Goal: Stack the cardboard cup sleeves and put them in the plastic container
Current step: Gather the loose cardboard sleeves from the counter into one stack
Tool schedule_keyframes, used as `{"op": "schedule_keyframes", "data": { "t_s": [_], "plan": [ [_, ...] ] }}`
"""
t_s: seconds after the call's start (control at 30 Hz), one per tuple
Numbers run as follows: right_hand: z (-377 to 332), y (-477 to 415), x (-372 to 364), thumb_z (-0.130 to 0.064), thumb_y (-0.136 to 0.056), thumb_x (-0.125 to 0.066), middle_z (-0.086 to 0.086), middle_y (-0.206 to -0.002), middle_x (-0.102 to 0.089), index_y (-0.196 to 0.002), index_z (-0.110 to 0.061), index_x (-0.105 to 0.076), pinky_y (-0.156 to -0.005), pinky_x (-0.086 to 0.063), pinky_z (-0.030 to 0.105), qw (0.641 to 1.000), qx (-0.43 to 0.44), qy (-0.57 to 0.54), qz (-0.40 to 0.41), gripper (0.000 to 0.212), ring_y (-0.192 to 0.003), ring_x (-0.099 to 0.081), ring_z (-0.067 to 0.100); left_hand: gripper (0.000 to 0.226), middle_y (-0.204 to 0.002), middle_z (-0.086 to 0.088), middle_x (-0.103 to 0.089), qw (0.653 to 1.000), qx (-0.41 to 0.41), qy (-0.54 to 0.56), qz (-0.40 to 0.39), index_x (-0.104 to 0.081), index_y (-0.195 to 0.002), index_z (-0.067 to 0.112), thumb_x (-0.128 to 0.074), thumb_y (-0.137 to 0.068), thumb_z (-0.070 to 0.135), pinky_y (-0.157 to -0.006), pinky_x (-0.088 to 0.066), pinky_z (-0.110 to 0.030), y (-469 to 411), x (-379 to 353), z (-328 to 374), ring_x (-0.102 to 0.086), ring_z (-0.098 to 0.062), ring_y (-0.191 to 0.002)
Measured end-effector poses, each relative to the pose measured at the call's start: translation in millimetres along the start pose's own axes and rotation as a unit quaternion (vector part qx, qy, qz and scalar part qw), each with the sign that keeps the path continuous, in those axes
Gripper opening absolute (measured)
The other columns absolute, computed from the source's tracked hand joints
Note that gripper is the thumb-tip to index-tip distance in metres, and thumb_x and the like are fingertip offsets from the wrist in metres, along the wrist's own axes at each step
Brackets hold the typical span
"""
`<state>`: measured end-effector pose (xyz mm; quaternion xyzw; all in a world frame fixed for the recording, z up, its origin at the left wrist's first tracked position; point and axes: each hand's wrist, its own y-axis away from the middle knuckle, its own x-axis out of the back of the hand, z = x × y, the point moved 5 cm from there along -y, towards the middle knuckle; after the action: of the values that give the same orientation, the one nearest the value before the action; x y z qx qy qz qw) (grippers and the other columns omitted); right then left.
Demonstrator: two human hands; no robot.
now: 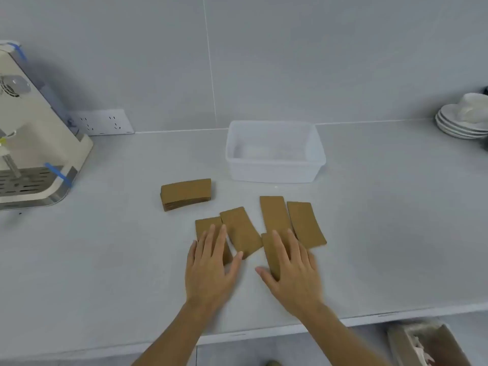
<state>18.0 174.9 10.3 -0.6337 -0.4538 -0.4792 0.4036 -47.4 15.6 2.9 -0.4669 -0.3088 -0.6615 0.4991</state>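
On table (105, 260) front of plastic container (274, 151): five loose sleeves (244, 231), stack (186, 192) left. Left hand (208, 270), right hand (293, 270) flat, fingers spread, pressing sleeves, grip released. Likely light, thin, bendy, slides; pinch long edges.

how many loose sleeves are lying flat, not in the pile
5: one under the left hand, one beside it, one under the right hand, two behind it. More may be hidden.

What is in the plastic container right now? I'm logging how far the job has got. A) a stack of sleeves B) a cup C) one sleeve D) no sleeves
D: the plastic container holds no sleeves; the stack of sleeves and the loose sleeves lie on the counter.
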Motion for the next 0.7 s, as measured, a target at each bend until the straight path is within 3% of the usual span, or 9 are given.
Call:
{"op": "schedule_keyframes", "data": {
  "t_s": [0.23, 0.4, 0.53, 0.7],
  "plan": [
    [-4.2, 4.5, 2.6, -0.049, -0.079, -0.04, 0.011, -0.113, -0.068, -0.119, -0.013, -0.051, -0.079, -0.055, 0.037, 1.0, -0.006, 0.011, 0.023, 0.055, -0.099, -0.067, 0.026, 0.094, -0.154, -0.003, -0.03, 0.999, 0.016, 0.027, 0.022, -0.021, -0.147, 0.021, -0.001, -0.075, 0.078, -0.113, -0.014, -0.03, 6.0, 0.1, -4.9, -0.028, -0.02, -0.141],
    [-6.2, 4.4, 4.3, -0.037, -0.066, -0.076, 0.012, -0.106, -0.07, -0.107, -0.01, -0.06, -0.073, -0.057, 0.036, 1.0, -0.004, 0.023, 0.014, 0.051, -0.092, -0.069, 0.026, 0.09, -0.155, -0.001, -0.025, 0.999, 0.028, 0.023, -0.008, -0.02, -0.147, 0.019, -0.007, -0.075, 0.07, -0.115, -0.008, -0.028, 5.2, -0.7, -7.3, -0.02, -0.015, -0.144],
    [-5.8, 2.9, 5.6, -0.031, -0.057, -0.082, 0.011, -0.1, -0.071, -0.099, -0.01, -0.063, -0.068, -0.057, 0.035, 1.0, -0.018, 0.011, 0.013, 0.051, -0.085, -0.07, 0.025, 0.091, -0.156, -0.001, -0.023, 1.0, 0.021, -0.001, -0.02, -0.025, -0.146, 0.018, -0.004, -0.074, 0.07, -0.116, -0.005, -0.028, 5.1, -0.2, -7.2, -0.016, -0.016, -0.144],
    [-7.7, -0.8, 11.4, -0.024, -0.053, -0.085, 0.006, -0.085, -0.071, -0.083, -0.01, -0.065, -0.06, -0.056, 0.033, 1.0, -0.012, -0.023, 0.015, 0.039, -0.071, -0.068, 0.024, 0.074, -0.158, 0.001, -0.016, 0.999, 0.02, -0.003, -0.044, -0.021, -0.147, 0.02, -0.024, -0.088, 0.064, -0.116, -0.005, -0.028, 3.3, 4.4, -6.9, -0.011, -0.014, -0.145]
  ]
}}
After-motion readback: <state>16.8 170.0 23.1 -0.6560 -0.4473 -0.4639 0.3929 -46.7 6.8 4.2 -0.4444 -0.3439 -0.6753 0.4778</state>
